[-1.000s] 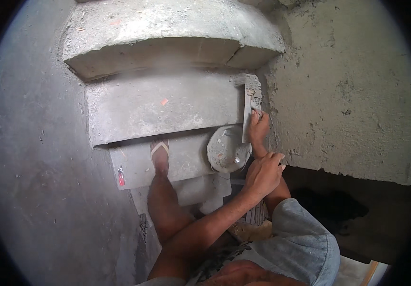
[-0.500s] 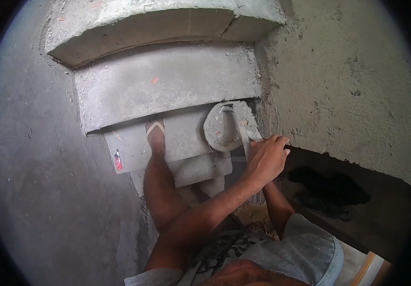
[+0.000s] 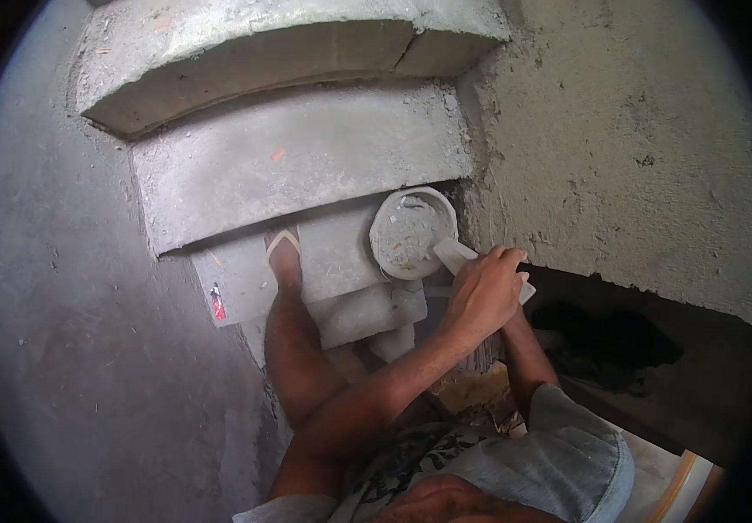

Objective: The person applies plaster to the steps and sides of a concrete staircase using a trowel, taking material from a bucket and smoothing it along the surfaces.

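A round whitish bucket point(image 3: 378, 248) stands on a concrete step, with grey rubble and dust in it. My left hand point(image 3: 485, 292) is bent and closed around a pale, flat scoop-like piece point(image 3: 452, 253). One end of this piece lies over the bucket's near right rim, while another part shows past my fingers. My right forearm point(image 3: 524, 357) rises to meet the same spot, but my right hand is hidden behind the left one. Whether its fingers also grip the piece does not show.
Curved concrete steps point(image 3: 306, 135) climb ahead, strewn with dust and orange bits. My sandalled foot point(image 3: 283, 248) rests on the bucket's step, near a small red-and-white packet point(image 3: 217, 302). A rough concrete wall point(image 3: 620, 166) borders the right; below it lies a dark bundle point(image 3: 607, 344).
The pale piece was tilted steeply over the bucket with rubble on it; now it is lowered and drawn back toward me. More grey rubble shows in the bucket.
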